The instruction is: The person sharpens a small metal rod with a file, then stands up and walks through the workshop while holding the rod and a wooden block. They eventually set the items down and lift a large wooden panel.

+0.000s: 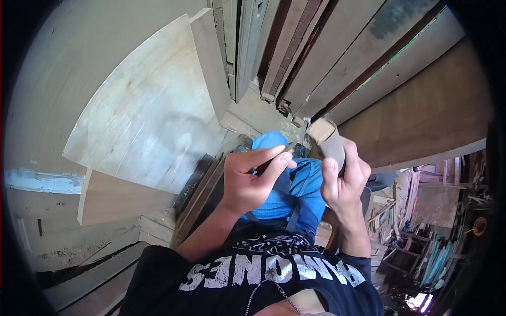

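My right hand is closed around a sanding block, a wooden block with grey-brown abrasive paper wrapped around it. The block's bare wood end faces up and away from me, and my thumb presses on its near side. My left hand is closed in a pinch, thumb against forefinger, level with the block but apart from it. A small dark tip shows at its fingertips; what it belongs to is mostly hidden. Both hands are raised above my lap, over blue jeans.
On the left stands a pale wooden panel with a curved edge and side boards. Long planks lean at the back, and a broad brown curved board is at right. Piled wood scraps lie at lower right.
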The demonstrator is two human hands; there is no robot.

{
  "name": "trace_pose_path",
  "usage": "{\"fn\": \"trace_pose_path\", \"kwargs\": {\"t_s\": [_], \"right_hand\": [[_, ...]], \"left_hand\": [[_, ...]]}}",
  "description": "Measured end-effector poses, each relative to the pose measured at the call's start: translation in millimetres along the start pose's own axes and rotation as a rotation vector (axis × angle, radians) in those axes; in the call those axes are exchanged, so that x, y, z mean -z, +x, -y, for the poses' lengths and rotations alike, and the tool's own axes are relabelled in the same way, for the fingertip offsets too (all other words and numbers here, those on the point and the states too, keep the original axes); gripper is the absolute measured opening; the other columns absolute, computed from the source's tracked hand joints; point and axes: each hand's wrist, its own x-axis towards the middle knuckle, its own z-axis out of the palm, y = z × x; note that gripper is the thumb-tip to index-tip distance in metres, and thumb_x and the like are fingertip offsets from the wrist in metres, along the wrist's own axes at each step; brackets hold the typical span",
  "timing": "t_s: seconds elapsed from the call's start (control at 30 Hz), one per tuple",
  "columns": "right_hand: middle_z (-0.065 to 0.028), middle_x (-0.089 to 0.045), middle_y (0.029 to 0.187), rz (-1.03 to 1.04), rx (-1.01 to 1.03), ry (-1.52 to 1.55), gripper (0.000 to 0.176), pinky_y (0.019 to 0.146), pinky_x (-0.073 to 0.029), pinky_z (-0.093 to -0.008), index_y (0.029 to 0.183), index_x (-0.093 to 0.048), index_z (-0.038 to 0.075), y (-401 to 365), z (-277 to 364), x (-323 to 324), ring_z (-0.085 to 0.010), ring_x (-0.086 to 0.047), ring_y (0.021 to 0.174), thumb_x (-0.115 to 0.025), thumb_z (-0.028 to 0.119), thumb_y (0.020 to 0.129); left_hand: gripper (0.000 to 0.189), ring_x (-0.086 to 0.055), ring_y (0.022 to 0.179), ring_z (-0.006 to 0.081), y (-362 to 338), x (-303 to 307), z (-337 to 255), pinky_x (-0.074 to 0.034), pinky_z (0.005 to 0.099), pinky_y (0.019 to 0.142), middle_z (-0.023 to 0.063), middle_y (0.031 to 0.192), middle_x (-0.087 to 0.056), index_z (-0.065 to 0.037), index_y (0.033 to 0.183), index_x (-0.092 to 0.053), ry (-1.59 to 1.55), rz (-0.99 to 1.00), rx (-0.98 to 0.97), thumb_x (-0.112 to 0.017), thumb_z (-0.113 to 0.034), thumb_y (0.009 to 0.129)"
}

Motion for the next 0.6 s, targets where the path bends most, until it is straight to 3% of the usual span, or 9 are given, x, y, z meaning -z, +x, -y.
{"fn": "trace_pose_path", "kwargs": {"t_s": [0.03,0.27,0.33,0.37,0.4,0.47,0.53,0.6], "right_hand": [[-0.0154,-0.063,0.073,-0.035,0.157,-0.062,0.037,0.051,-0.05,-0.0316,0.1,-0.06,-0.004,-3.2,-0.4,-5.7,-0.0257,-0.064,0.058,-0.069,0.029,0.085],[-0.0107,-0.057,0.068,0.058,0.167,-0.313,0.045,0.046,-0.047,-0.0347,0.102,-0.061,-0.001,-4.5,4.7,-14.0,-0.0257,-0.057,0.05,-0.072,0.037,0.081],[-0.0117,-0.058,0.069,-0.038,0.188,-0.373,0.041,0.044,-0.045,-0.0362,0.1,-0.061,0.002,2.6,-2.0,-17.5,-0.0267,-0.057,0.05,-0.072,0.037,0.081],[-0.0134,-0.058,0.066,0.049,0.009,-0.629,0.035,0.045,-0.044,-0.0374,0.096,-0.059,0.004,13.4,-8.0,-13.3,-0.0281,-0.059,0.051,-0.07,0.035,0.084],[-0.0146,-0.059,0.064,0.001,-0.073,-0.601,0.026,0.046,-0.045,-0.0379,0.092,-0.058,0.003,19.3,-26.4,-11.4,-0.0295,-0.061,0.053,-0.066,0.028,0.088],[-0.0153,-0.061,0.064,-0.047,-0.059,-0.31,0.022,0.048,-0.046,-0.037,0.095,-0.059,0.002,14.9,-34.1,-3.6,-0.0291,-0.062,0.054,-0.063,0.022,0.089],[-0.0167,-0.063,0.069,-0.013,-0.134,-0.272,0.02,0.051,-0.048,-0.0355,0.098,-0.06,0.0,9.1,-12.6,-2.2,-0.0283,-0.063,0.056,-0.063,0.018,0.089],[-0.0174,-0.063,0.07,0.002,-0.087,-0.102,0.024,0.054,-0.049,-0.0341,0.102,-0.06,-0.001,8.5,-5.9,-3.6,-0.0279,-0.065,0.058,-0.064,0.018,0.088]], "left_hand": [[0.013,-0.053,0.058,0.0034,0.5,-0.7,2.8,-0.04,0.0192,0.051,0.0068,0.075,-0.07,0.004,0.098,-0.069,-0.04,-0.042,-0.025,-0.063,0.002,0.087],[0.01,-0.06,0.062,0.0089,3.1,4.4,5.9,-0.045,0.0228,0.055,0.0091,0.073,-0.069,0.005,0.094,-0.069,0.165,-0.031,-0.156,-0.065,0.003,0.084],[0.01,-0.064,0.062,0.0113,2.3,0.7,8.9,-0.047,0.0234,0.054,0.0099,0.072,-0.068,0.005,0.092,-0.068,0.186,-0.071,-0.178,-0.066,0.004,0.083],[0.01,-0.066,0.062,0.0141,-1.8,-3.4,5.2,-0.048,0.0245,0.054,0.011,0.071,-0.068,0.006,0.092,-0.068,0.113,-0.03,-0.227,-0.066,0.005,0.082],[0.012,-0.066,0.061,0.0144,-4.9,-2.5,-2.5,-0.049,0.0249,0.054,0.012,0.071,-0.068,0.007,0.093,-0.067,0.238,0.039,-0.285,-0.066,0.005,0.081],[0.012,-0.066,0.063,0.014,-1.5,-2.2,3.7,-0.048,0.0243,0.054,0.0113,0.073,-0.069,0.006,0.095,-0.067,0.226,-0.036,-0.217,-0.065,0.004,0.083],[0.013,-0.066,0.064,0.0125,-0.4,-1.5,4.3,-0.048,0.0236,0.056,0.0107,0.074,-0.069,0.006,0.097,-0.067,0.194,-0.053,-0.168,-0.063,0.003,0.085],[0.013,-0.065,0.065,0.0109,3.1,-0.7,4.8,-0.048,0.023,0.057,0.01,0.076,-0.07,0.006,0.099,-0.067,0.151,-0.043,-0.136,-0.061,0.002,0.088]]}}
